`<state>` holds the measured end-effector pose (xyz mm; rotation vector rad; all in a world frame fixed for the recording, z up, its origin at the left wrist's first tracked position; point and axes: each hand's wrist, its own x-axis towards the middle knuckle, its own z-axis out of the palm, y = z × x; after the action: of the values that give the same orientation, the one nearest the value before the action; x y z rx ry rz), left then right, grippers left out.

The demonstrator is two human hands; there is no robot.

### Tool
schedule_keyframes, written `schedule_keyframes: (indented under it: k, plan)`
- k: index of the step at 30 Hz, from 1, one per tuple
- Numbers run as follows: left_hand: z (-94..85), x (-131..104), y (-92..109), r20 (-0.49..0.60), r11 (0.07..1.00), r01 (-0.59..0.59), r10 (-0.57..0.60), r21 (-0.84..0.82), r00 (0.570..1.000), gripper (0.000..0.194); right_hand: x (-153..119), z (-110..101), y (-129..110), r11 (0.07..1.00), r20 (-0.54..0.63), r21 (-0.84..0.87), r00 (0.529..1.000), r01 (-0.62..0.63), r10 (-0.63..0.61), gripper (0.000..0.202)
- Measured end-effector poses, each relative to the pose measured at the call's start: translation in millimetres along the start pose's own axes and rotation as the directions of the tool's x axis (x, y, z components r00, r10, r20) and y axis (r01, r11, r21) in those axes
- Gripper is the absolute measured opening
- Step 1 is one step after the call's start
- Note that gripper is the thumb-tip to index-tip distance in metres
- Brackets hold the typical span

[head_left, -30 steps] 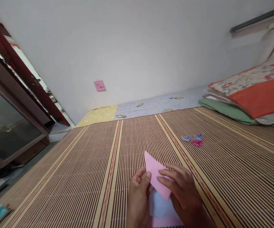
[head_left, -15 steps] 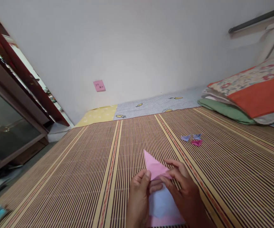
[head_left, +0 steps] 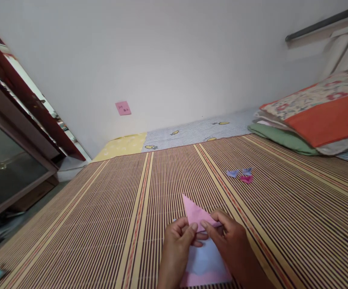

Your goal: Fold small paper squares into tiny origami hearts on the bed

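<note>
Two hands point(head_left: 174, 242) pinch one folded pink sheet point(head_left: 193, 212), three small papers point(head_left: 246, 179) lying beyond

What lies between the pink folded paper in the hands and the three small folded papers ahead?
In the head view, only the striped mat lies between the pink folded paper and the three small folded papers.
</note>
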<state>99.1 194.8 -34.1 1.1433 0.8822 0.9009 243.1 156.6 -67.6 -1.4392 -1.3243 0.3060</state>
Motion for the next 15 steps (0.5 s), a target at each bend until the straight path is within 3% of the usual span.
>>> schedule_keyframes:
  k: [5,9,15]
  plan:
    - [-0.6,1.1,-1.1,0.006,0.998,0.035,-0.036,0.043,0.999,0.040,1.0,0.2,0.3,0.997,0.009,0.073,1.000,-0.022,0.021,0.020]
    - [-2.7,0.5,-4.6,0.042,0.999,0.047,-0.048,0.019,0.998,0.037,1.9,-1.7,-0.7,0.964,0.018,0.230,0.991,-0.131,0.131,0.022]
    - [-3.7,2.4,-9.3,0.110,0.999,0.051,-0.050,-0.006,0.993,0.035,5.2,-5.4,4.7,0.928,-0.042,0.279,0.962,-0.249,0.271,0.023]
